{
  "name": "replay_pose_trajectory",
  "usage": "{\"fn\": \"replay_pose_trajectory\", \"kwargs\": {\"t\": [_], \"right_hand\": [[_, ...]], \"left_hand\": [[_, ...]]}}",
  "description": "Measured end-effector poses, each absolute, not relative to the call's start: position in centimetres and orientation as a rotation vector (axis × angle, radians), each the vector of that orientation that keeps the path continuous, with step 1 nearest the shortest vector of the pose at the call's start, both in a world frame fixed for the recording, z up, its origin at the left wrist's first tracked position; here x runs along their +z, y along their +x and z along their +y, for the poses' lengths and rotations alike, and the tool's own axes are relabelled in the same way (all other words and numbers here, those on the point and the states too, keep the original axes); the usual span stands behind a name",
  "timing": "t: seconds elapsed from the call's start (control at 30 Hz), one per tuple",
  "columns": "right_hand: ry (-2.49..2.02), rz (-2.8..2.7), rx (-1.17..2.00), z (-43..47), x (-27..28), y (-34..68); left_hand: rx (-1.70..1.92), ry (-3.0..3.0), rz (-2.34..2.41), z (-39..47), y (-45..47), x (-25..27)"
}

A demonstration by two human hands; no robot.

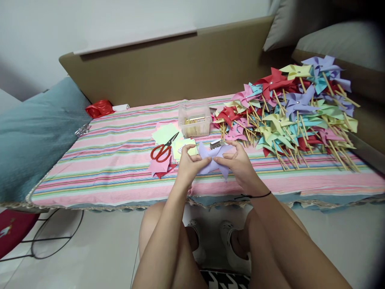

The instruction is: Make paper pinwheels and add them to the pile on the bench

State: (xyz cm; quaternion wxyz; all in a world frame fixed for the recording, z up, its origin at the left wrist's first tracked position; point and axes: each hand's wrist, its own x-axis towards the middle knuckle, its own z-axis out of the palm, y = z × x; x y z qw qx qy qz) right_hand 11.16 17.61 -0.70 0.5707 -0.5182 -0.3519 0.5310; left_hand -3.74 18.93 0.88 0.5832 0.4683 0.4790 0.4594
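Note:
A lavender paper pinwheel (214, 154) is held between both hands above the near part of the striped cloth. My left hand (190, 163) pinches its left side, thumb near the centre. On the other side, my right hand (237, 160) grips it with the thumb also by the middle and the index finger raised behind. No stick shows on this pinwheel. Just behind it lies a metal stapler-like tool (217, 144), partly hidden. Red-handled scissors (165, 148) rest to the left on pale paper squares (166, 131). Pink cut paper (159, 166) lies below the scissors.
A clear plastic box (195, 109) holding thin sticks stands behind my hands. Finished pinwheels on sticks (297, 102) are heaped at the right. A red plastic bag (100, 108) and a white roll (120, 107) lie at the back left. The sofa backrest (174, 64) bounds the far side.

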Motion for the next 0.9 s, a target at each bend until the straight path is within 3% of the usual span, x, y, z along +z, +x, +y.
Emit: {"fn": "replay_pose_trajectory", "kwargs": {"t": [0.47,0.67,0.9], "right_hand": [[-1.104,-0.845,1.280,18.2,-1.1,11.7],[-1.580,-1.330,0.678,22.4,-2.3,15.1],[-1.917,-1.895,0.320,27.4,-5.0,14.8]], "left_hand": [[1.150,0.984,1.202,19.2,-4.1,0.9],[1.385,0.851,1.222,20.4,-6.1,1.7],[1.452,0.774,1.205,21.3,-7.7,2.6]]}}
